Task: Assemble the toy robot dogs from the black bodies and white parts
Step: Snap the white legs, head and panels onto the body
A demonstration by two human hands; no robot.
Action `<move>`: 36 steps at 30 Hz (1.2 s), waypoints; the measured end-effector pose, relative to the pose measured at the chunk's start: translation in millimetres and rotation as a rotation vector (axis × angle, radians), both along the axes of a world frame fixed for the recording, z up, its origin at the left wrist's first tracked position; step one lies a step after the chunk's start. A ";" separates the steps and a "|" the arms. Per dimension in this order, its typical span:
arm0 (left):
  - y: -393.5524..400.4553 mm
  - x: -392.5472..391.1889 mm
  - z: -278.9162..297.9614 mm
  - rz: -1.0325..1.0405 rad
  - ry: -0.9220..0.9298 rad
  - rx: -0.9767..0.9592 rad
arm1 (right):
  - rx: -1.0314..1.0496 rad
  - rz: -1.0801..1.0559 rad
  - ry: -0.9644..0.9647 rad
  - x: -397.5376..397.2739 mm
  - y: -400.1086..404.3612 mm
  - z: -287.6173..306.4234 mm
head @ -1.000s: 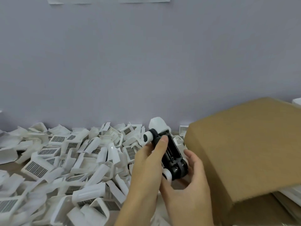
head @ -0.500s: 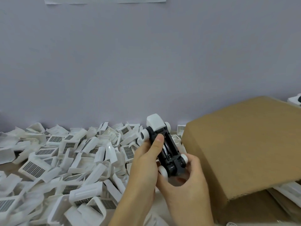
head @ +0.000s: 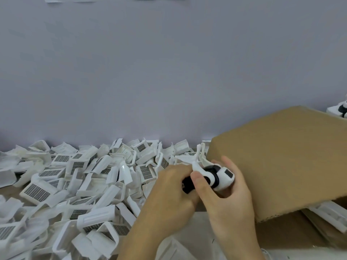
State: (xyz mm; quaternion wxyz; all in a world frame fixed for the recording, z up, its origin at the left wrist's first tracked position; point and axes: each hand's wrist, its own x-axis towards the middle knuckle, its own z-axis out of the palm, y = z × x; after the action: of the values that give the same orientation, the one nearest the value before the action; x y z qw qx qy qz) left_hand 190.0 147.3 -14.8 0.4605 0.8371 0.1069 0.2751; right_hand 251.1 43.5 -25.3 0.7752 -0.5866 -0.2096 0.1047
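A toy robot dog (head: 216, 177), black body with a white head and white legs, lies sideways between both hands. My left hand (head: 169, 197) wraps its black rear end from the left and hides most of the body. My right hand (head: 227, 199) cups the white head end from the right, thumb pressed on a white leg piece that sticks up. A big heap of loose white parts (head: 78, 188), many with grey grids, covers the table to the left.
An open brown cardboard box flap (head: 285, 158) slants just right of my hands, almost touching the right hand. More white parts (head: 330, 214) lie under it. A finished black-and-white toy (head: 340, 109) shows at the far right edge. A plain wall stands behind.
The toy has turned from upright, underside facing me, to lying sideways with the head to the right. Both hands have closed tighter round it and dropped lower.
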 end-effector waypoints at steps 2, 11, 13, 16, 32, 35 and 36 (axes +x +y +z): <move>-1.1 0.2 -2.1 -0.013 0.010 0.011 | -0.024 -0.054 -0.024 -0.3 0.5 -0.9; 3.4 -4.9 3.2 -0.048 -0.005 -0.008 | 0.045 -0.081 -0.029 -2.3 0.7 -1.4; 3.5 -4.8 3.5 -0.058 0.005 0.007 | 0.070 -0.086 -0.016 -2.8 2.0 -1.4; 0.4 -2.0 3.2 -0.050 -0.024 -0.041 | 0.097 0.003 0.032 -4.8 5.1 -3.0; 16.5 -5.2 19.9 0.523 -0.434 -1.186 | -0.509 -0.016 -0.139 1.0 12.0 -31.4; 18.1 -5.7 21.7 0.553 -0.437 -1.208 | -0.678 0.059 -0.369 -3.7 12.6 -35.9; 18.5 -6.7 22.1 0.544 -0.439 -1.221 | -0.732 0.116 -0.442 -6.6 14.3 -36.1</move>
State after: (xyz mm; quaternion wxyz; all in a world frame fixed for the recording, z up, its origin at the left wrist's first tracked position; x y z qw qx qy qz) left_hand 183.3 165.8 7.3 0.7738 0.2978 0.3524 0.4340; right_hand 244.5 57.7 -61.4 0.4451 -0.8186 -0.3523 0.0875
